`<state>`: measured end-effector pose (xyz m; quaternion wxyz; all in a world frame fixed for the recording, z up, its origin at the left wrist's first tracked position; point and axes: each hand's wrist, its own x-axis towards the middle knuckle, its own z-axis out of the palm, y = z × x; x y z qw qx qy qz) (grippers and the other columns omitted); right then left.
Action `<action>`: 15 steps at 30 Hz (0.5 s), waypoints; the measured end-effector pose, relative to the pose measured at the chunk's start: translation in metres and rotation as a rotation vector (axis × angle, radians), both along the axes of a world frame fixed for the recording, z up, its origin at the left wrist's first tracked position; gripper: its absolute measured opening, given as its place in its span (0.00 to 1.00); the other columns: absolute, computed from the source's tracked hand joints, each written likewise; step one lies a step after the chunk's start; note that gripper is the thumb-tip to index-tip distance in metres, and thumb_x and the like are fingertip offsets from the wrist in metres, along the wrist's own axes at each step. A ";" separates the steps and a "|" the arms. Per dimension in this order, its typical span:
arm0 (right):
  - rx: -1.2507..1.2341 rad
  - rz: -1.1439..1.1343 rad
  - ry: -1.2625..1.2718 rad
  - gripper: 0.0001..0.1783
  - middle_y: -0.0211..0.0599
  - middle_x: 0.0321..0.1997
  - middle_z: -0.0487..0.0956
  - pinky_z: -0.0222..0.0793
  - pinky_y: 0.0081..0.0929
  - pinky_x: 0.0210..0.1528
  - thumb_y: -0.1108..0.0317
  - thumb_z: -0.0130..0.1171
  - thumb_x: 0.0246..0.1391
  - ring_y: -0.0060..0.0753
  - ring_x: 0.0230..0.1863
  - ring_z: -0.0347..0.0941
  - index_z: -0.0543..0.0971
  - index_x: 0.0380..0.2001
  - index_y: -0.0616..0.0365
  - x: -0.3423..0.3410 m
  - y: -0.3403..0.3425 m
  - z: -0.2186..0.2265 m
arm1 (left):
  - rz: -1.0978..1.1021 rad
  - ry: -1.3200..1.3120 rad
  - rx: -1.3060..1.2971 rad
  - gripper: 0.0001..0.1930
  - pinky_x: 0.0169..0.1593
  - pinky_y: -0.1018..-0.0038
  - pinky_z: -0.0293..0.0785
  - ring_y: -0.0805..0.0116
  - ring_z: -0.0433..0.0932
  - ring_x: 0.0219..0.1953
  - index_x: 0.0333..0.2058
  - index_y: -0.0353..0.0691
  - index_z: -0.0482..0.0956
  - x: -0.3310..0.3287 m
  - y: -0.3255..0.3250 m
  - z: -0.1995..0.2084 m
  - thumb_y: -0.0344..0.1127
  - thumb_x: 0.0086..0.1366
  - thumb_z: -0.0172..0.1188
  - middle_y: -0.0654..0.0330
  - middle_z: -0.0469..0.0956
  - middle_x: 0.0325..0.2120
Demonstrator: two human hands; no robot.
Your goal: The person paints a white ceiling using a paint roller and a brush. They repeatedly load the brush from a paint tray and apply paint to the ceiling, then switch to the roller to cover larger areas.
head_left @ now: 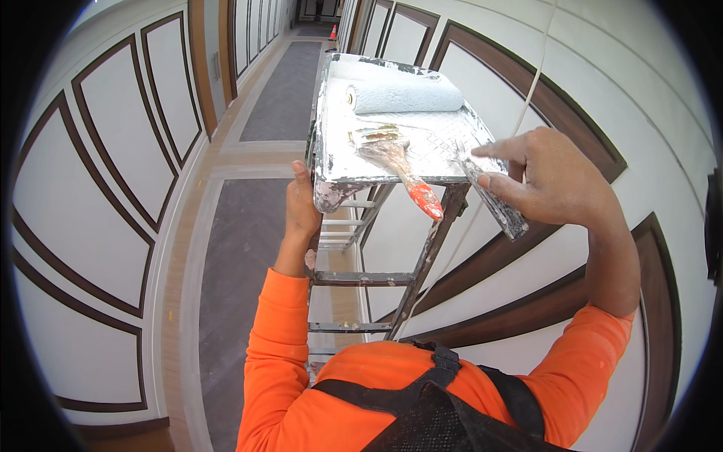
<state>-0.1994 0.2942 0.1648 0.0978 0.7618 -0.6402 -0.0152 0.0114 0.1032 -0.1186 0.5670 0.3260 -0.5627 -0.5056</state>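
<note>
A paint tray (325, 139) coated in white paint sits at the top of a paint-spattered stepladder (361, 279). A white-coated roller sleeve (407, 96) lies across its far part. Nearer me, a paintbrush (392, 157) with a red-tipped handle rests with its bristles in the tray, its handle over the near edge. My left hand (303, 203) is closed around the ladder's left side just below the tray; its fingers are mostly hidden. At the tray's right edge, my right hand (553, 177) has forefinger and thumb apart, touching a flat, paint-crusted dark tool (498, 203) of unclear kind.
Panelled white walls with dark brown trim (143, 226) run along both sides of a corridor. Dark grey covering (241, 301) lies along the floor on the left. A pale cord (531, 94) hangs by the right wall. Far off stands an orange cone (333, 32).
</note>
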 end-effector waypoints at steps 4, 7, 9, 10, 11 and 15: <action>-0.023 0.359 0.059 0.36 0.50 0.54 0.79 0.73 0.39 0.55 0.64 0.75 0.40 0.46 0.52 0.77 0.79 0.58 0.49 0.021 -0.026 -0.010 | 0.009 -0.028 -0.011 0.48 0.48 0.71 0.72 0.68 0.79 0.40 0.43 0.31 0.84 0.014 0.003 -0.006 0.71 0.72 0.24 0.54 0.84 0.34; 0.218 0.503 0.103 0.38 0.47 0.63 0.72 0.66 0.45 0.65 0.67 0.76 0.39 0.50 0.66 0.65 0.79 0.59 0.41 0.024 -0.045 -0.024 | 0.015 -0.005 -0.010 0.47 0.48 0.70 0.73 0.69 0.78 0.40 0.43 0.30 0.83 0.001 0.000 -0.005 0.70 0.73 0.25 0.54 0.84 0.35; 0.160 0.649 0.095 0.30 0.45 0.64 0.72 0.66 0.45 0.65 0.67 0.70 0.47 0.51 0.66 0.66 0.80 0.57 0.36 0.022 -0.053 -0.027 | -0.017 0.060 -0.030 0.46 0.47 0.70 0.73 0.69 0.78 0.38 0.43 0.30 0.83 -0.011 -0.002 -0.002 0.69 0.73 0.25 0.55 0.84 0.34; 0.178 0.672 0.093 0.27 0.45 0.63 0.73 0.67 0.44 0.63 0.65 0.68 0.51 0.51 0.64 0.67 0.80 0.57 0.34 0.026 -0.057 -0.023 | -0.033 0.085 -0.025 0.46 0.47 0.70 0.73 0.70 0.77 0.38 0.42 0.29 0.83 -0.005 -0.008 -0.010 0.69 0.74 0.26 0.55 0.84 0.33; 0.183 0.662 0.077 0.24 0.46 0.60 0.75 0.69 0.45 0.61 0.64 0.64 0.55 0.50 0.60 0.71 0.79 0.57 0.41 0.032 -0.056 -0.017 | -0.025 0.072 -0.040 0.46 0.46 0.70 0.73 0.70 0.77 0.37 0.42 0.29 0.82 0.002 -0.012 -0.015 0.69 0.74 0.25 0.55 0.83 0.33; -0.013 0.644 -0.114 0.19 0.44 0.45 0.82 0.75 0.41 0.51 0.63 0.60 0.61 0.46 0.45 0.80 0.78 0.54 0.52 0.030 -0.079 -0.018 | 0.093 0.082 -0.140 0.45 0.20 0.79 0.65 0.79 0.69 0.16 0.29 0.37 0.80 -0.002 -0.019 -0.020 0.72 0.72 0.25 0.65 0.74 0.17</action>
